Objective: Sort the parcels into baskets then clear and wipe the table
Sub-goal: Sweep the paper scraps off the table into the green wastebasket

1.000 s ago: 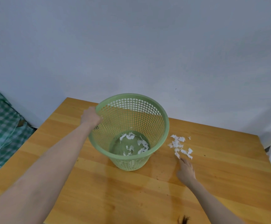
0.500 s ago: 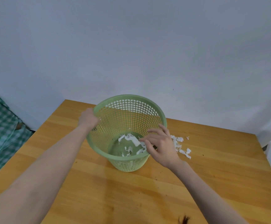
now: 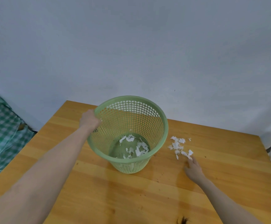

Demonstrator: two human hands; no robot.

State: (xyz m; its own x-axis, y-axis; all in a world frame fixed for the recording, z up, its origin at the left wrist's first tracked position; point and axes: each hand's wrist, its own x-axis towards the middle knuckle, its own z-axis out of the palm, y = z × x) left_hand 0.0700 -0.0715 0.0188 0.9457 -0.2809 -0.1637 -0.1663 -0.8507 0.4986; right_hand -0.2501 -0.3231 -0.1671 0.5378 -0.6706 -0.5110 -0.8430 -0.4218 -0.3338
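1. the left hand (image 3: 89,120) grips the left side of the rim of the green basket (image 3: 165,126). only the back of the hand shows. its fingers curl over the edge and are mostly hidden behind the mesh.
2. the green basket stands upright near the middle of the wooden table (image 3: 220,183), its far side towards the pale wall (image 3: 131,46).
3. torn white paper bits (image 3: 137,148) lie on the basket's floor. the front rim cuts off the nearest ones, so their number is unclear.
4. a loose scatter of paper scraps (image 3: 178,146) lies on the table just right of the basket, not touching it.
5. the right hand (image 3: 194,169) lies low over the table at the near end of that scatter. its fingers are stretched forward and the thumb is spread left. one fingertip touches the nearest scrap. it holds nothing that shows, and the underside of the palm is out of sight.
6. a green checked cloth (image 3: 0,126) is cut off by the left edge. what it belongs to cannot be made out.
7. a dark tuft (image 3: 183,221) pokes in at the bottom edge, mostly cropped.
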